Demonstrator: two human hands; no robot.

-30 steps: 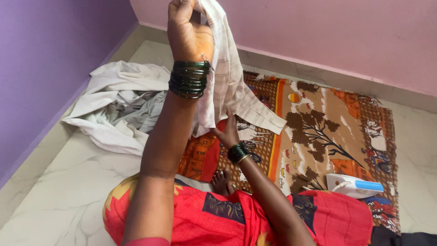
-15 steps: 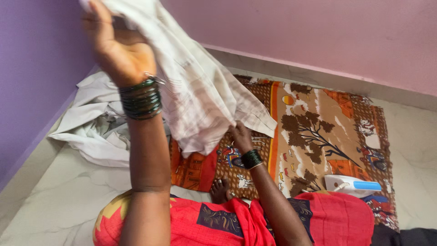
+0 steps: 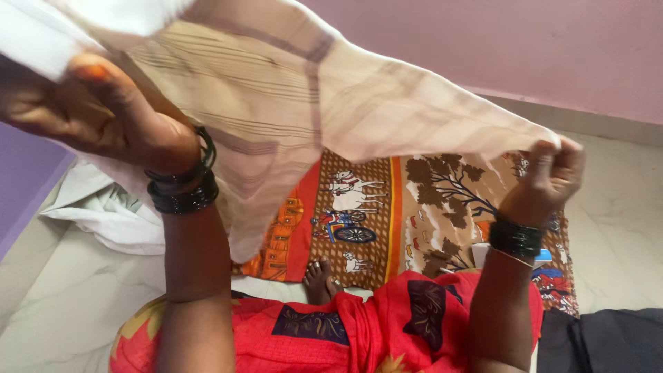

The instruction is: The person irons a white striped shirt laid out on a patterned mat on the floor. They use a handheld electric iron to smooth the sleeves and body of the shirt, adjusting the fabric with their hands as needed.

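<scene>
- My left hand [image 3: 103,114] is up high near my face, and it grips one end of the pale striped cloth [image 3: 331,103].
- My right hand [image 3: 552,173] is out to the side, and its fingers pinch the far corner of the same cloth.
- The cloth hangs in the air between my two hands, spread wide and pulled almost flat (one loose part droops down by my left arm).
- It is above the brown picture mat [image 3: 414,207] on the floor, not touching it.
- So, as I see it, the spreading part is mostly done. The cloth is open and held at both ends.
- What looks left: the cloth is not lying on the mat yet, and it still has soft folds in it.
- The white and blue iron [image 3: 542,255] sits on the mat, mostly hidden behind my right wrist. No hand touches it.
- A heap of white clothes [image 3: 97,207] lies on the floor by the purple wall [image 3: 24,193], off to my left. It looks like those are not done yet.
</scene>
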